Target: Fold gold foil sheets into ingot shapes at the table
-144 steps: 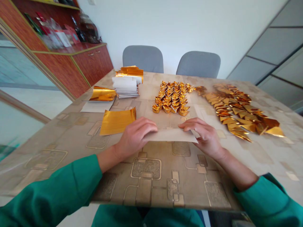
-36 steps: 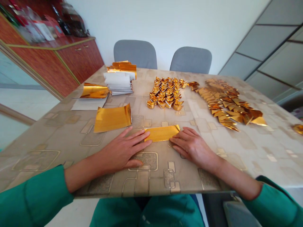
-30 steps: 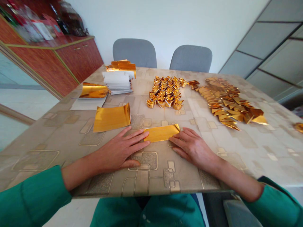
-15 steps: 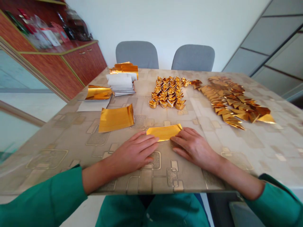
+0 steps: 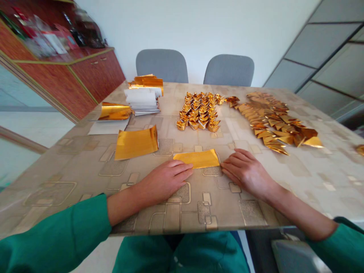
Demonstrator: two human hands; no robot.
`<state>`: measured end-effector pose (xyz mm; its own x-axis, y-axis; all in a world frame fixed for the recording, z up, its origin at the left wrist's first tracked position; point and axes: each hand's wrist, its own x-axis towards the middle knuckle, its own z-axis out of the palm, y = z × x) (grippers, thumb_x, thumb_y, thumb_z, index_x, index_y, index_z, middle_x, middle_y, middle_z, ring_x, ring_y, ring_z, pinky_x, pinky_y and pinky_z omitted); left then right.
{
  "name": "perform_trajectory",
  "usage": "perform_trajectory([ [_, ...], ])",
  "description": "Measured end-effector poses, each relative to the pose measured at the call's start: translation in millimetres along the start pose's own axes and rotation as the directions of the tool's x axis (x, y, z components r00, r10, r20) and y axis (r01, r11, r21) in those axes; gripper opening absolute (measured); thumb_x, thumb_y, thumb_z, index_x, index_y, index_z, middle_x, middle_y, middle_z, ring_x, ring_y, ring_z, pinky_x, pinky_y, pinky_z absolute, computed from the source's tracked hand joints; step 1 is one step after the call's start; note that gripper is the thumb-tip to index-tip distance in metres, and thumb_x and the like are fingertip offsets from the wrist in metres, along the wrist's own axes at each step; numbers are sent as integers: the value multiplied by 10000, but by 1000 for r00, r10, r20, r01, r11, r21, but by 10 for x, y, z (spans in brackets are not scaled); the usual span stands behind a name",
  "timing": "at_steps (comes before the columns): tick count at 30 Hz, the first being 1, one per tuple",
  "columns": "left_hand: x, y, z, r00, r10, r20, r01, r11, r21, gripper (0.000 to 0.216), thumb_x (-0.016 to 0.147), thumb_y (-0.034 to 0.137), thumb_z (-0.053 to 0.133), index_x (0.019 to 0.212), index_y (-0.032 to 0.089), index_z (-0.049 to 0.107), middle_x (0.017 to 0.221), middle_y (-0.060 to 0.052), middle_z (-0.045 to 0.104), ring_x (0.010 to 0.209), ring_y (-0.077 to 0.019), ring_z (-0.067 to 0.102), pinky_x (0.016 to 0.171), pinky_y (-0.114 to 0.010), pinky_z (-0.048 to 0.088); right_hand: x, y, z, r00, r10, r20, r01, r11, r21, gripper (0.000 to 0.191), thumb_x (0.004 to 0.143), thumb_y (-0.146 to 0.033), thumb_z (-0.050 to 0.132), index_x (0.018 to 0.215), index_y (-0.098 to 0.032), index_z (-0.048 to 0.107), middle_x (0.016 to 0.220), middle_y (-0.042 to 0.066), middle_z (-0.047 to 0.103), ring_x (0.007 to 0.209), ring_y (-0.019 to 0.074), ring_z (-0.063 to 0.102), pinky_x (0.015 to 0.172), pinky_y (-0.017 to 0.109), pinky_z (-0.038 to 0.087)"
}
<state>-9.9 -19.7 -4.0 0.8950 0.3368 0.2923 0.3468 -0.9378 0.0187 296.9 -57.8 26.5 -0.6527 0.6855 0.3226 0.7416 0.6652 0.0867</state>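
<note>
A strip of folded gold foil paper (image 5: pixel 200 158) lies flat on the table in front of me. My left hand (image 5: pixel 170 176) rests over its near left part, fingers together and holding it down against the tabletop. At the strip's right end is my right hand (image 5: pixel 246 170), fingers bunched together and turned down to the table, the tips at the paper's corner with nothing visible between them. To the left lies a gold sheet (image 5: pixel 136 144) with its right edge curled up. Beyond the strip stand rows of folded gold paper ingots (image 5: pixel 199 112).
Stacked white-backed paper (image 5: pixel 142 101) sits at the back left, beside a curled gold sheet (image 5: pixel 115 111) on white paper (image 5: pixel 108 127). Many folded gold pieces (image 5: pixel 267 117) spread over the right side. Two grey chairs (image 5: pixel 162 66) stand behind the table.
My right hand has moved right, off the strip's right part to its end corner. My left hand stays on the paper. The view has shifted slightly.
</note>
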Motion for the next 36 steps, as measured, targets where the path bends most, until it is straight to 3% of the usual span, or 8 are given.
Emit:
perform_trajectory([
  [4,98,-19,-27,999,-10,-41,10,1000,10,286,985,156,450,1220,132,611,1184,-95,690,1059,-212,628,931,-357,526,83,-20,-57,999,1,-38,4,992,130,189,971,-259,535,1008,-163,693,931,84,714,881,206,616,830,357,457],
  [8,231,4,-21,997,-40,-70,45,996,76,268,987,146,429,1170,132,624,1139,-93,693,1020,-211,633,892,-355,542,340,-217,20,998,-60,34,52,976,213,278,959,-333,558,1156,-153,636,1049,98,689,943,224,609,804,353,469],
  [13,265,-2,6,987,-141,-84,140,990,-11,177,963,150,474,953,142,651,961,-72,699,919,-196,644,872,-335,541,647,-297,239,993,-81,87,66,984,164,179,963,-288,545,1009,-150,649,957,83,667,896,213,594,789,342,446],
  [19,217,-78,-66,966,-256,-22,252,961,-118,122,875,209,655,971,139,630,1018,-88,693,955,-221,647,848,-344,552,730,-157,352,989,-135,61,128,986,108,173,977,-294,538,962,-182,669,884,47,653,870,200,568,774,333,388],
  [26,250,-79,-16,975,-212,-70,211,977,-14,138,907,106,511,876,123,644,949,-103,708,889,-225,663,839,-366,551,755,-182,360,992,-122,43,116,986,120,215,985,-296,510,907,-163,660,884,61,649,887,207,550,793,332,380],
  [31,266,-26,-25,930,-336,-149,286,916,-281,155,873,72,484,816,168,591,821,-36,663,772,-156,626,730,-267,516,737,-270,402,996,-91,22,85,980,178,236,986,-340,510,917,-160,646,870,69,644,836,204,535,737,325,376],
  [34,239,-35,-75,937,-341,-74,296,889,-351,62,871,146,565,918,164,603,876,-41,665,825,-173,623,753,-284,504,688,-328,413,999,-35,24,29,971,238,212,993,-261,484,906,-160,649,825,60,624,793,189,521,705,304,373],
  [36,202,-73,-110,952,-305,1,287,893,-348,160,856,221,642,999,152,618,964,-67,674,921,-208,622,825,-323,499,652,-360,394,999,9,34,-18,958,286,201,983,-232,492,876,-162,646,825,57,619,800,183,521,717,294,382],
])
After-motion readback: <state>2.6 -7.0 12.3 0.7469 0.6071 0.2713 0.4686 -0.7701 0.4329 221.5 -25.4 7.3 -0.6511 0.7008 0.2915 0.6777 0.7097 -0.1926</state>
